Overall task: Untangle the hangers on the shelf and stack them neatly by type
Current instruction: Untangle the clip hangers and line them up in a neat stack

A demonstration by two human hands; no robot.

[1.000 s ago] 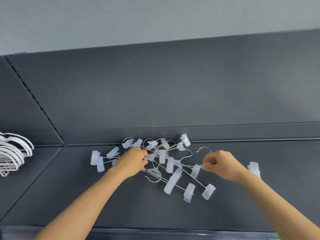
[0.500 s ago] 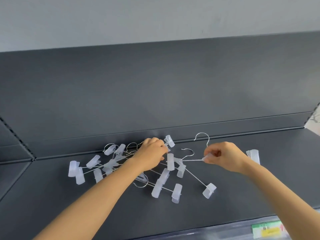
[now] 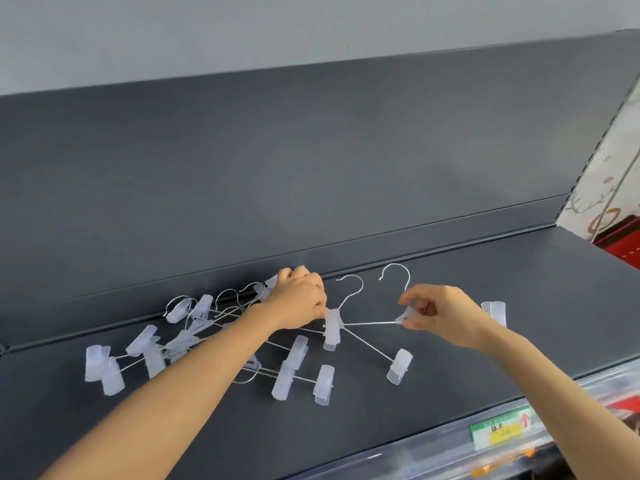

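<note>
A tangled pile of wire clip hangers (image 3: 194,337) with frosted plastic clips lies on the dark grey shelf (image 3: 485,348). My left hand (image 3: 299,299) is curled over the pile's right end, gripping wires and a clip near the back edge. My right hand (image 3: 438,315) pinches the middle of one clip hanger (image 3: 367,323), whose hook rises above my fingers; its wire runs left to a clip at my left hand. Another clip of it (image 3: 494,311) shows behind my right wrist. A second hook (image 3: 351,289) stands between my hands.
The shelf's back panel (image 3: 311,168) rises right behind the pile. A price label strip (image 3: 498,433) runs along the front edge at the lower right. Beyond the shelf's right end are a patterned wall and something red (image 3: 616,233).
My view has swung right, so the white hangers at the far left are out of frame. My right hand has drawn its hanger up and rightwards from the pile; my left hand shifted toward the back edge.
</note>
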